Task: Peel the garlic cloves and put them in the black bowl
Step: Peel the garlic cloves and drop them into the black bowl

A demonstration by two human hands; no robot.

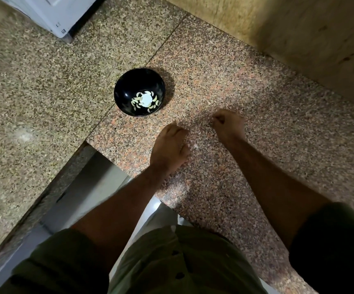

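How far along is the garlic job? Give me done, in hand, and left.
Done: a ring of peeled cloves lies in the black bowl on the granite counter. In hand: the right hand is curled, fingertips pinched, though blur hides what it holds; the left hand rests on the counter. Left: no unpeeled cloves show, only a pale scrap of skin between the hands.

You have a glossy round black bowl (139, 92) standing upright on the speckled granite counter (225, 85), just beyond your hands. Inside it, pale peeled garlic cloves (136, 100) lie in a ring around a bright white patch at the bottom.
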